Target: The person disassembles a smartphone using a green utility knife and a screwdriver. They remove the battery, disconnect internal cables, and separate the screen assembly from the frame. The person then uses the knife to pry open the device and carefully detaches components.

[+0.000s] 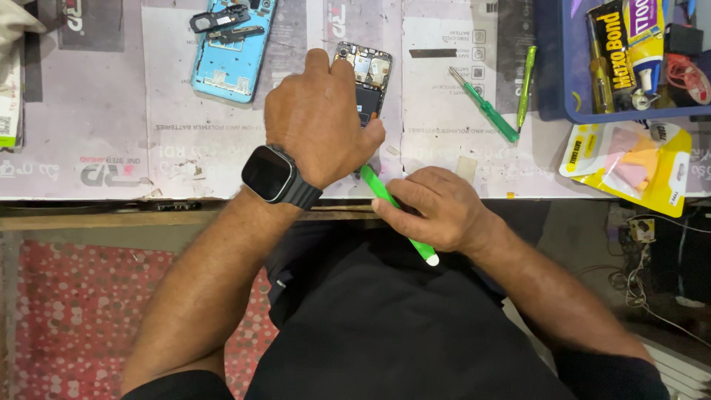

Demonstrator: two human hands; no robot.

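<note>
With our left hand clamped over the opened phone on the bench and our right hand gripping the green pry tool, a slip could gouge its board.

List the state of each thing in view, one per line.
Opened phone: back off, circuit boards exposed, held down by left hand.
Green pry tool: gripped in right hand, tip toward phone.
Blue back cover: detached, lying inside up.
Green screwdrivers: lying loose.
Wristwatch: screen dark.
</note>
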